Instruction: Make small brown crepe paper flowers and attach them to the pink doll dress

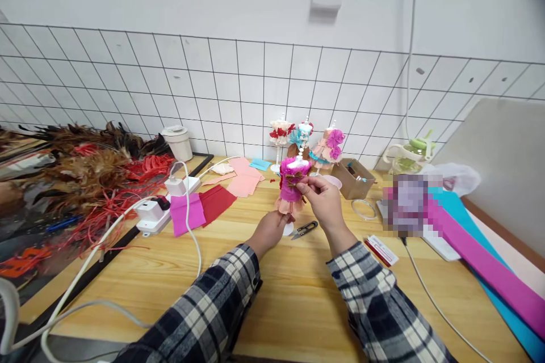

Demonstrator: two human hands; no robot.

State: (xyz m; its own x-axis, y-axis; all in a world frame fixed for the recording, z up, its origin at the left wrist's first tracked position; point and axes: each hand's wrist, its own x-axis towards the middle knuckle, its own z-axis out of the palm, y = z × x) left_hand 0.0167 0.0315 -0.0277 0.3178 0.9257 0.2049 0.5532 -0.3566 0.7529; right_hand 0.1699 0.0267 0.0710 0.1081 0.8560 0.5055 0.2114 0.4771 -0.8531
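Note:
My left hand [271,229] grips the base of a small mannequin doll [293,181] dressed in magenta paper, holding it upright above the wooden table [293,295]. My right hand [324,199] pinches a small brownish decoration at the doll's waist. Black thread snips [305,230] lie on the table just below both hands. Both sleeves are plaid.
Three finished dressed mannequins [304,139] stand at the back by the tiled wall. Pink and red paper pieces [213,201], a power strip [164,204] with white cables, feathers [80,164] at left, a cardboard box [353,178], tape roll [363,209] and magenta and blue paper strips [485,255] at right.

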